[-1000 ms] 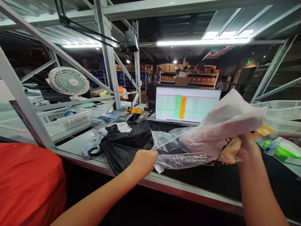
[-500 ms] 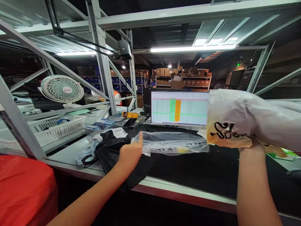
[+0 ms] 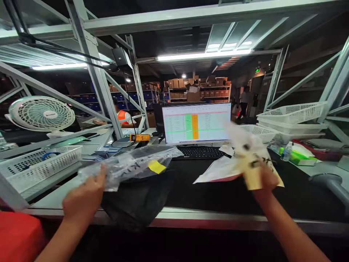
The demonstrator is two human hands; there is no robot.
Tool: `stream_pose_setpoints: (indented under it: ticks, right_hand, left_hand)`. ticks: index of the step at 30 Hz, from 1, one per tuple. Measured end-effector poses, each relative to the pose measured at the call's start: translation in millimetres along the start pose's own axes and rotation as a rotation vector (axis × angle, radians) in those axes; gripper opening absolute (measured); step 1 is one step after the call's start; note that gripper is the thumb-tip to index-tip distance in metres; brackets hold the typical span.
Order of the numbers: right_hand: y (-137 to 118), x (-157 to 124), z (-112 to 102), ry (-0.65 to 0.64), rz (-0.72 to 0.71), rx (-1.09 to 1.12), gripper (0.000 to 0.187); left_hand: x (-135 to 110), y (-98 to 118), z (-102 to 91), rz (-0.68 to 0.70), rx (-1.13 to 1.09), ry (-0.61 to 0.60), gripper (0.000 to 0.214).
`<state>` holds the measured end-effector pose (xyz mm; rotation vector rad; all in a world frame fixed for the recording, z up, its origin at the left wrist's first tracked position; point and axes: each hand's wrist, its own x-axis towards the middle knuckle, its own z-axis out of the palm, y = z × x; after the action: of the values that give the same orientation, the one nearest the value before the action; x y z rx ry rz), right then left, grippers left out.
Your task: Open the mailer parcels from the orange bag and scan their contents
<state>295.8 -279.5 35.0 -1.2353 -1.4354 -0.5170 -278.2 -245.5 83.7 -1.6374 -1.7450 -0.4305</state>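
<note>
The left hand [image 3: 83, 196], index finger raised, is clamped on the left end of a clear plastic bag [image 3: 131, 167], stretched above a black plastic bag [image 3: 133, 207]. The right hand [image 3: 266, 177], blurred, forearm slanting inward, grips a white-and-yellow printed package [image 3: 249, 167] over the black mat [image 3: 185, 191], before the monitor [image 3: 174, 123].

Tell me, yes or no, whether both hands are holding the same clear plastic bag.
No, the left hand holds the clear plastic bag, while the right hand holds a separate white-and-yellow package.
</note>
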Motion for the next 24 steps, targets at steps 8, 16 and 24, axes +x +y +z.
stream_pose_setpoints:
  ticks: [8, 16, 24]
  right_hand:
    - [-59.7, -69.4, -0.8, -0.887, -0.258, -0.012, 0.064]
    - [-68.8, -33.3, -46.3, -1.295, 0.093, 0.224, 0.109]
    - [-71.5, -25.0, -12.3, -1.252, 0.08, 0.097, 0.043]
  left_hand:
    - [-47.5, 61.0, 13.0, 0.487, 0.049, -0.763, 0.053]
    - [-31.0, 83.9, -27.2, 0.494, -0.289, -0.667, 0.054]
    - [-71.6, 187.4, -33.8, 0.869, -0.656, -0.162, 0.074]
